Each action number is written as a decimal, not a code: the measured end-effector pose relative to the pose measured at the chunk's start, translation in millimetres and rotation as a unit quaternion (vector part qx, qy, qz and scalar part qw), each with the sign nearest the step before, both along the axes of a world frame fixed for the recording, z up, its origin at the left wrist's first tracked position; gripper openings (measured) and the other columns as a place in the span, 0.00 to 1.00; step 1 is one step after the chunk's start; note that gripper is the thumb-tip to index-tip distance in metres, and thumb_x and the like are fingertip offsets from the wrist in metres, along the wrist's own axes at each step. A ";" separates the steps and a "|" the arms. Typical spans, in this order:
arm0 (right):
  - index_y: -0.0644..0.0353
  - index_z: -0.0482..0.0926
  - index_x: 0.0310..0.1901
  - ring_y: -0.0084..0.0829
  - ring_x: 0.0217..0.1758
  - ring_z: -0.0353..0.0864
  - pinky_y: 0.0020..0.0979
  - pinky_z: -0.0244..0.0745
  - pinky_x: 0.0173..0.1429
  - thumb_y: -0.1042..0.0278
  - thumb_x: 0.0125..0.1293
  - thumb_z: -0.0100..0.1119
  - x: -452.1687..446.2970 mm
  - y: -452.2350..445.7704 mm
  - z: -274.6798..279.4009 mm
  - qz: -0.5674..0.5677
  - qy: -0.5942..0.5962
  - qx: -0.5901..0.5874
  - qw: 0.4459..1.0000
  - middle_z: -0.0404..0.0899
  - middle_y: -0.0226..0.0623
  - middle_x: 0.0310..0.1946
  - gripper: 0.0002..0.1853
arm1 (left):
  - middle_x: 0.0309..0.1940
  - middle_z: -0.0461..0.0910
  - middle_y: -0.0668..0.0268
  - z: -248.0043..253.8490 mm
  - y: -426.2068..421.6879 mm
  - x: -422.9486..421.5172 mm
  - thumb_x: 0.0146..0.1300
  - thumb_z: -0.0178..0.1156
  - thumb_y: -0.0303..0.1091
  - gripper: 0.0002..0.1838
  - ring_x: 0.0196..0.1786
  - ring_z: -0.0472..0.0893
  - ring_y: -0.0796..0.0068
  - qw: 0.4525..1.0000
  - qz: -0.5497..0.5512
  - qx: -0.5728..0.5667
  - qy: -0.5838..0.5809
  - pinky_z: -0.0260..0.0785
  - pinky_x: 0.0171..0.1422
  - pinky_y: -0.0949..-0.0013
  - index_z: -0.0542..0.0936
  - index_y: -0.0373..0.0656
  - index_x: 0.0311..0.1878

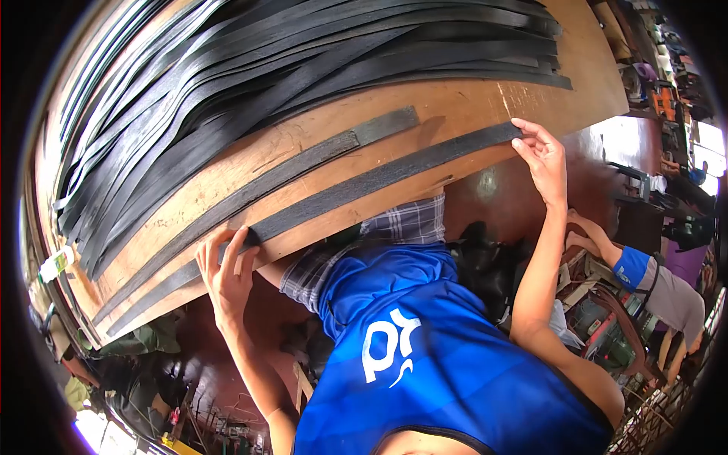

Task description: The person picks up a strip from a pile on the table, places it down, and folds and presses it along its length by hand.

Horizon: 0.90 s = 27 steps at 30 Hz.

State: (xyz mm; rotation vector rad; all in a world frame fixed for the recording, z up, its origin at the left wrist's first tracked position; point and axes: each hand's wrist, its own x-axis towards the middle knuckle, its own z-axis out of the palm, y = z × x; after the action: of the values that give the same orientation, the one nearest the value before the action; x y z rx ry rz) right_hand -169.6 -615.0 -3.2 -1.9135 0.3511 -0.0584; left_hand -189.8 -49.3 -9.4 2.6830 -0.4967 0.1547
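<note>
A long black strip (pixel 387 176) lies along the near edge of the wooden table. My right hand (pixel 542 155) pinches its right end between thumb and fingers. Farther left, my left hand (pixel 229 274) rests on the same strip with its fingers apart, and something small and dark shows under the fingertips. Just beyond lies another dark strip (pixel 273 176), with a shorter greyish piece (pixel 387 125) at its right end. A large pile of long black strips (pixel 303 61) covers the far side of the table.
The wooden table (pixel 591 76) has its near edge against my lap. A white and green item (pixel 57 264) sits at its left edge. At the right, another person (pixel 667 292) in a grey and blue top bends near frames and clutter.
</note>
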 end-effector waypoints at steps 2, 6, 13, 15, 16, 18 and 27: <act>0.61 0.87 0.64 0.13 0.41 0.77 0.21 0.76 0.50 0.81 0.70 0.69 1.1 7.3 1.1 0.019 0.012 -0.076 0.997 0.84 0.26 0.48 0.20 | 0.53 0.84 0.61 -1.8 11.8 -4.3 0.59 0.78 0.29 0.24 0.57 0.81 0.56 1.000 0.016 -0.004 -0.008 0.71 0.66 0.53 0.88 0.48 0.60; 0.58 0.89 0.58 0.16 0.37 0.76 0.21 0.75 0.46 0.81 0.68 0.70 5.4 61.5 17.0 0.079 0.008 -0.139 0.987 0.81 0.25 0.39 0.18 | 0.54 0.85 0.61 5.4 51.0 -13.9 0.62 0.76 0.27 0.19 0.59 0.81 0.55 0.997 0.076 0.016 0.007 0.72 0.67 0.53 0.90 0.46 0.57; 0.61 0.89 0.55 0.23 0.34 0.79 0.27 0.77 0.45 0.76 0.67 0.72 12.3 105.2 22.2 0.194 0.009 -0.132 0.972 0.81 0.31 0.37 0.15 | 0.57 0.85 0.60 6.8 116.7 -31.3 0.64 0.74 0.27 0.20 0.61 0.81 0.54 0.990 0.118 0.073 0.003 0.71 0.70 0.52 0.89 0.47 0.60; 0.61 0.89 0.54 0.22 0.34 0.78 0.26 0.77 0.44 0.77 0.67 0.72 14.0 102.6 23.0 0.187 0.004 -0.129 0.974 0.81 0.30 0.36 0.14 | 0.57 0.84 0.60 4.3 111.7 -30.4 0.64 0.75 0.27 0.20 0.61 0.81 0.53 0.991 0.119 0.061 0.007 0.71 0.69 0.52 0.89 0.47 0.60; 0.61 0.89 0.54 0.22 0.34 0.78 0.26 0.77 0.44 0.77 0.67 0.72 13.8 99.0 23.8 0.191 0.002 -0.129 0.973 0.81 0.30 0.36 0.14 | 0.57 0.84 0.60 4.4 107.3 -29.3 0.64 0.75 0.27 0.20 0.61 0.81 0.53 0.991 0.123 0.062 0.007 0.71 0.69 0.52 0.89 0.47 0.60; 0.61 0.89 0.54 0.20 0.34 0.77 0.26 0.76 0.43 0.80 0.67 0.71 14.1 90.0 25.4 0.178 0.000 -0.148 0.973 0.81 0.30 0.36 0.14 | 0.56 0.84 0.60 5.2 95.3 -26.5 0.64 0.75 0.28 0.20 0.61 0.81 0.53 0.993 0.106 0.044 0.009 0.71 0.69 0.52 0.88 0.46 0.60; 0.56 0.88 0.55 0.34 0.46 0.83 0.34 0.80 0.53 0.74 0.68 0.70 36.7 106.5 44.8 0.143 -0.065 -0.281 0.947 0.83 0.34 0.48 0.14 | 0.50 0.88 0.59 27.7 17.2 17.3 0.65 0.74 0.26 0.17 0.53 0.86 0.56 0.991 0.100 -0.070 -0.049 0.75 0.62 0.57 0.91 0.46 0.57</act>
State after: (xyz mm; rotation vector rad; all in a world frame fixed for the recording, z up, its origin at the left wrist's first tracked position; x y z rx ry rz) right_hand -132.9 -508.6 41.6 -2.4934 -0.0485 -0.0990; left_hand -172.4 -32.1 18.3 2.5905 -0.2347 0.3652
